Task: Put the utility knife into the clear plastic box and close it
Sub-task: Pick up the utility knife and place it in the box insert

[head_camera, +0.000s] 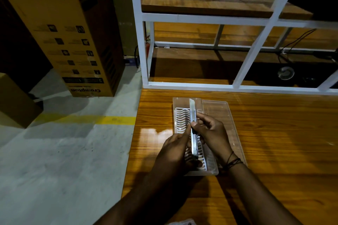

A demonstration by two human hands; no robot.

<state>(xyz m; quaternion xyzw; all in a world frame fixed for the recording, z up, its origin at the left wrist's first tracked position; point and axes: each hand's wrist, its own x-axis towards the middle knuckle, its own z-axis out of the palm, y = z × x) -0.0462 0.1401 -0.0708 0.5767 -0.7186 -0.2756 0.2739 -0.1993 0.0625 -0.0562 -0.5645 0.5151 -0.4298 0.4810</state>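
A slim silver utility knife [192,115] points away from me, held lengthwise just above the clear plastic box [176,104]. The box lies open on the wooden table, with a white wavy-slotted insert [181,120] in its base. Its clear lid [222,115] is folded flat to the right. My left hand [173,151] grips the near part of the knife from the left. My right hand [212,133] pinches its middle from the right, thumb on the body. The knife's near end is hidden between my hands.
The wooden table [274,151] ends at its left edge above a grey concrete floor with a yellow line [109,120]. A white metal shelf frame [146,51] stands along the table's far edge. Cardboard boxes [73,33] stand on the floor at left.
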